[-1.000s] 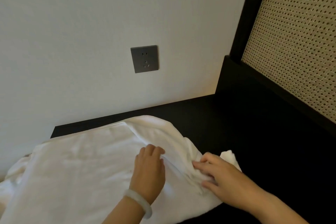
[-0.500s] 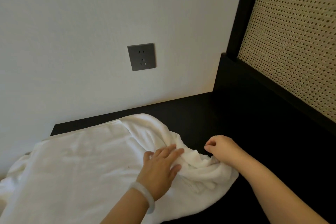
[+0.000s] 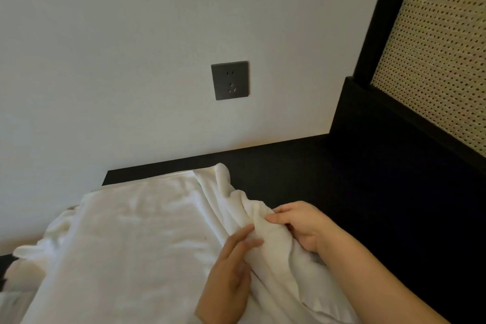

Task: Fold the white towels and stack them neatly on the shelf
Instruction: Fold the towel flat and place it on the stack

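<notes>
Our towel [image 3: 136,231] lies spread over the left part of the dark tabletop [image 3: 342,179], below the socket [image 3: 230,80], its broad middle flat and its right edge gathered into a ridge. That ridge is what is new: a second ago the edge lies low under flat fingers, half a second ago our right hand [image 3: 302,229] pinches a corner out by the rim, and now it has drawn the cloth up and in toward the middle. Its grip holds the bunched edge, fingers curled round it. Our left hand [image 3: 228,271] has turned from resting on the flat cloth to lying alongside the ridge; its grip is wide, fingers straight and pressed against the fold. We judge this to be the start of a fold, with the right side about to come over the flat part while the left hand pins the crease. The towel is not yet folded, and nothing is stacked.
</notes>
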A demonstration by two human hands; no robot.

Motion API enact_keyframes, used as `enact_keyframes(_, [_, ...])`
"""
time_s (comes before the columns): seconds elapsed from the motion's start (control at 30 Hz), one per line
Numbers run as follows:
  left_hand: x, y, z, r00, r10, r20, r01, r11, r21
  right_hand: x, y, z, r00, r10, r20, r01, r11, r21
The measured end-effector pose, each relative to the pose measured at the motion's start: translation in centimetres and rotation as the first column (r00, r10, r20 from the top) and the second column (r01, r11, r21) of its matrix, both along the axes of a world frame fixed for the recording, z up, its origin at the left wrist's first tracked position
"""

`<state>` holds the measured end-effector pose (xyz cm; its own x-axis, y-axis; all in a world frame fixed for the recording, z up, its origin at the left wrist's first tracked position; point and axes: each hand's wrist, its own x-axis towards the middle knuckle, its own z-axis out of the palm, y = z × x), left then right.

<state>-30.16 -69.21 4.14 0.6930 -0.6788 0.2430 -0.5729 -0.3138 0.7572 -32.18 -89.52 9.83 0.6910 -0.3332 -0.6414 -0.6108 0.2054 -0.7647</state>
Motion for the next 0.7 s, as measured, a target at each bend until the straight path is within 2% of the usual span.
enact_keyframes(0.03, [0.3, 0.1, 0.2, 0.998, 0.041, -0.051, -0.044, 0.997, -0.066, 0.0, 0.0, 0.7, 0.996, -0.030, 0.080, 0.036, 0.997, -0.070])
enact_keyframes(0.1, [1.1, 0.0, 1.0, 0.964, 0.125, -0.236, -0.171, 0.967, -0.188, 0.3, -0.2, 2.5, 0.968, -0.054, 0.247, 0.141, 0.926, -0.350])
enact_keyframes(0.13, [1.6, -0.1, 1.5, 0.921, 0.162, -0.354, -0.248, 0.945, -0.214, 0.3, -0.2, 3.5, 0.945, -0.020, 0.325, 0.199, 0.825, -0.528])
enact_keyframes(0.2, [2.5, -0.3, 2.8, 0.824, 0.245, -0.511, -0.402, 0.889, -0.220, -0.1, -0.2, 4.9, 0.873, 0.219, 0.435, 0.272, 0.522, -0.809])
enact_keyframes(0.23, [3.0, -0.4, 3.4, 0.784, 0.282, -0.553, -0.462, 0.860, -0.217, -0.5, 0.0, 4.5, 0.831, 0.390, 0.397, 0.242, 0.390, -0.888])
enact_keyframes(0.27, [3.4, -0.5, 3.9, 0.757, 0.311, -0.575, -0.503, 0.839, -0.208, -1.1, 0.3, 3.8, 0.784, 0.549, 0.291, 0.138, 0.303, -0.943])
enact_keyframes(0.33, [3.9, -0.7, 4.8, 0.771, 0.371, -0.518, -0.514, 0.843, -0.161, -2.5, 1.4, 1.2, 0.628, 0.778, 0.016, -0.232, 0.207, -0.950])
enact_keyframes(0.37, [4.1, -0.8, 4.9, 0.805, 0.381, -0.455, -0.485, 0.864, -0.135, -3.1, 1.7, -0.1, 0.537, 0.841, -0.065, -0.370, 0.166, -0.914])
enact_keyframes(0.4, [4.2, -0.8, 5.0, 0.842, 0.371, -0.393, -0.443, 0.890, -0.110, -3.7, 1.9, -1.0, 0.488, 0.866, -0.107, -0.454, 0.147, -0.879])
enact_keyframes(0.43, [4.3, -0.9, 5.0, 0.874, 0.347, -0.340, -0.394, 0.916, -0.077, -4.2, 1.9, -1.4, 0.492, 0.866, -0.089, -0.482, 0.186, -0.856])
enact_keyframes(0.47, [4.4, -1.0, 4.9, 0.898, 0.322, -0.300, -0.346, 0.938, -0.029, -4.6, 1.9, -1.2, 0.554, 0.832, -0.032, -0.481, 0.289, -0.828])
enact_keyframes(0.5, [4.4, -1.0, 4.8, 0.913, 0.298, -0.280, -0.302, 0.953, 0.027, -4.7, 2.0, -0.8, 0.656, 0.753, 0.042, -0.445, 0.431, -0.785])
enact_keyframes(0.57, [4.3, -1.1, 4.4, 0.925, 0.251, -0.285, -0.220, 0.966, 0.138, -4.6, 1.8, 0.0, 0.841, 0.502, 0.202, -0.246, 0.687, -0.683])
enact_keyframes(0.63, [4.2, -1.3, 4.2, 0.929, 0.230, -0.289, -0.184, 0.966, 0.180, -3.8, 1.8, 0.7, 0.943, 0.220, 0.251, -0.027, 0.799, -0.600])
enact_keyframes(0.7, [4.2, -1.7, 4.5, 0.924, 0.253, -0.288, -0.203, 0.960, 0.191, -2.4, 1.6, 1.1, 0.987, 0.050, 0.155, 0.039, 0.851, -0.524])
